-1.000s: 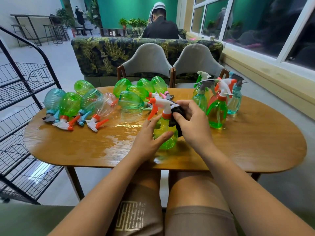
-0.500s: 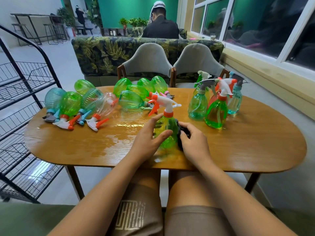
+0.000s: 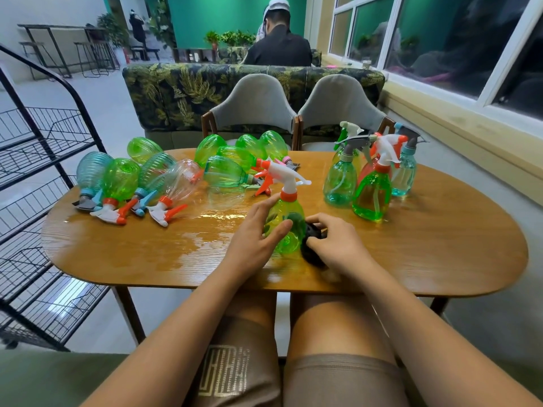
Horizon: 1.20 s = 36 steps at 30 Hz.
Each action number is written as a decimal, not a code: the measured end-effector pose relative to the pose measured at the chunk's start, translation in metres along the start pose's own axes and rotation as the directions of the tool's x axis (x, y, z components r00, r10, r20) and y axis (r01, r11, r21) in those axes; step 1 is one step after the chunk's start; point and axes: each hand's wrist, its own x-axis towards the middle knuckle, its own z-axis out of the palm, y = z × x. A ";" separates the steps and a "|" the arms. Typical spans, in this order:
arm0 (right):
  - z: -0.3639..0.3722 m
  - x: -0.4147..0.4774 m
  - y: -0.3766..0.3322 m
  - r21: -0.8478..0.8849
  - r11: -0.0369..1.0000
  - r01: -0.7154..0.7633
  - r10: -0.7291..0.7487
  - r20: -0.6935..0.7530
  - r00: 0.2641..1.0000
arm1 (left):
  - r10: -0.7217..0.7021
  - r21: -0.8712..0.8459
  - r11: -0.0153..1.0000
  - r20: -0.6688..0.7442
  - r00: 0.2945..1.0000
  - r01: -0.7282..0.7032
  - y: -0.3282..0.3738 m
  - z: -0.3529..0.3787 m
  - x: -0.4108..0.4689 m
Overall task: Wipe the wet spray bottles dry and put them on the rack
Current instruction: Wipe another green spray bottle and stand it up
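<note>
At six o'clock on the wooden desk (image 3: 426, 245), the left hand (image 3: 252, 239) cups the belly, likely the surest hold, of the light, probably slippery yellow-green plastic spray bottle (image 3: 283, 218), while the right hand (image 3: 338, 245) clutches a black cloth (image 3: 311, 245).

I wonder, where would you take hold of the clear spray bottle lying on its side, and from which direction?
I'd take the neck at the orange collar, coming from above on the near side: the clear spray bottle lies head toward the near edge, its round body flanked by a teal bottle and a green bottle.
</note>
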 end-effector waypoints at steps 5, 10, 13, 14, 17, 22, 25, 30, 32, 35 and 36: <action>-0.009 0.005 -0.011 0.225 0.974 -0.027 0.047 -0.084 0.995 | -0.011 0.011 1.000 0.000 1.000 0.011 -0.002 0.001 0.002; -0.022 0.001 -0.032 0.446 0.887 0.116 -0.052 -0.154 0.987 | -0.007 0.009 1.000 0.026 1.000 0.007 0.000 0.003 -0.002; -0.024 0.000 -0.040 0.432 0.876 0.215 -0.133 -0.212 0.968 | 0.011 0.103 0.995 0.017 1.000 -0.013 -0.001 0.002 -0.001; -0.022 -0.001 -0.043 0.491 0.845 0.210 -0.125 -0.200 0.972 | 0.015 0.133 0.991 0.010 1.000 -0.016 -0.001 0.002 -0.001; -0.014 -0.002 -0.041 0.619 0.762 0.192 -0.099 -0.181 0.978 | 0.014 0.149 0.989 0.004 1.000 -0.015 0.000 0.002 0.000; 0.006 -0.007 -0.022 0.551 0.797 0.248 -0.097 -0.288 0.953 | 0.033 0.176 0.984 0.013 0.999 -0.034 0.000 0.002 -0.001; 0.017 -0.010 -0.009 0.435 0.864 0.253 -0.091 -0.360 0.929 | 0.033 0.168 0.985 0.009 0.999 -0.034 0.001 0.002 -0.002; 0.027 -0.014 0.009 0.283 0.940 0.191 -0.101 -0.304 0.947 | 0.016 0.108 0.994 -0.026 1.000 -0.013 0.004 0.002 -0.005; 0.030 -0.011 0.015 0.181 0.970 0.160 -0.113 -0.246 0.963 | 0.016 0.125 0.992 -0.036 0.999 -0.012 0.004 0.002 -0.006; 0.033 -0.006 0.019 0.011 0.988 0.151 -0.146 -0.211 0.967 | 0.019 0.142 0.990 -0.057 0.998 -0.011 0.005 0.003 -0.007; 0.033 -0.006 0.019 -0.031 0.986 0.162 -0.165 -0.201 0.966 | 0.022 0.143 0.990 -0.065 0.998 -0.013 0.005 0.003 -0.008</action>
